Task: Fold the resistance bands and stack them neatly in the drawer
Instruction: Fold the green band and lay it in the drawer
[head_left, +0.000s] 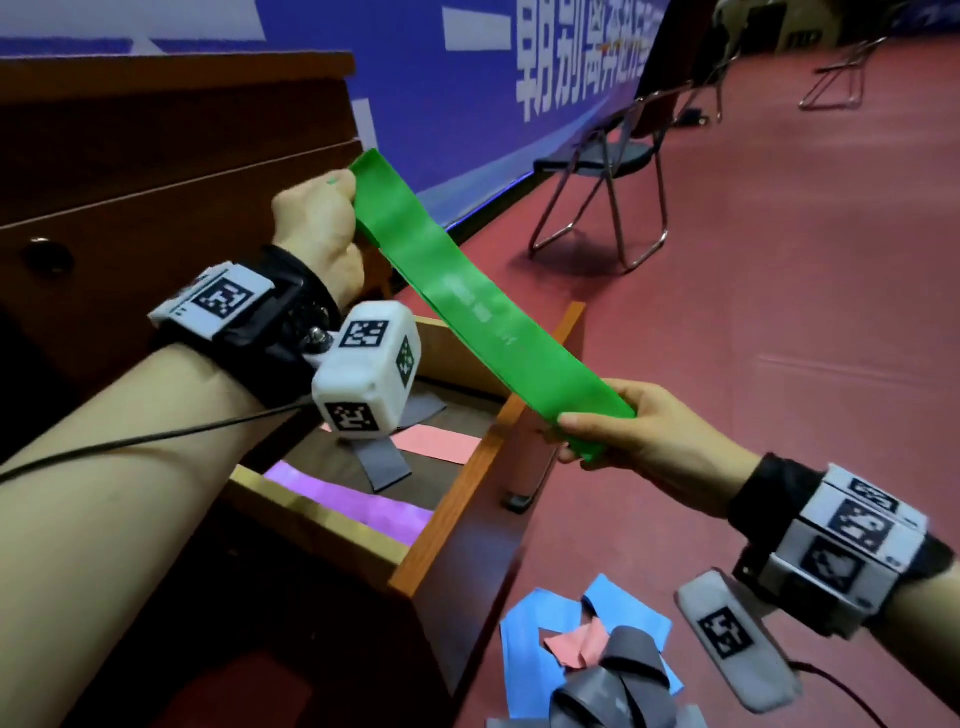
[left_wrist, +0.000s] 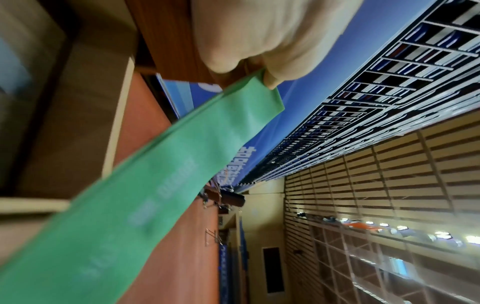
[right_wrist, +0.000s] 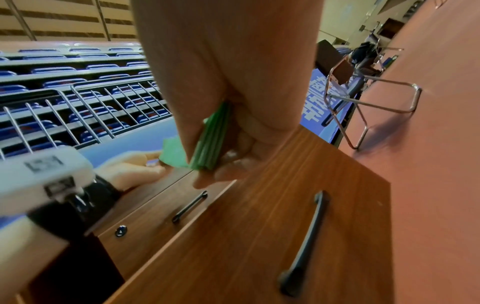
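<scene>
A green resistance band (head_left: 467, 312) is stretched flat in the air between both hands, above the open wooden drawer (head_left: 452, 499). My left hand (head_left: 322, 223) grips its far end (left_wrist: 262, 92) up near the cabinet. My right hand (head_left: 613, 431) pinches the near end (right_wrist: 211, 142) between thumb and fingers. Inside the drawer lie a purple band (head_left: 353, 499), a pink band (head_left: 441, 444) and a grey band (head_left: 382, 462). On the floor near my right wrist sits a loose pile of blue (head_left: 530, 639), pink (head_left: 574, 647) and grey bands (head_left: 613, 680).
The dark wooden cabinet (head_left: 156, 182) rises to the left, with another drawer handle (right_wrist: 189, 205) above the open drawer's handle (right_wrist: 306, 242). A folding chair (head_left: 602, 176) stands on the red floor (head_left: 805, 312) beyond. A blue banner wall (head_left: 467, 104) runs behind.
</scene>
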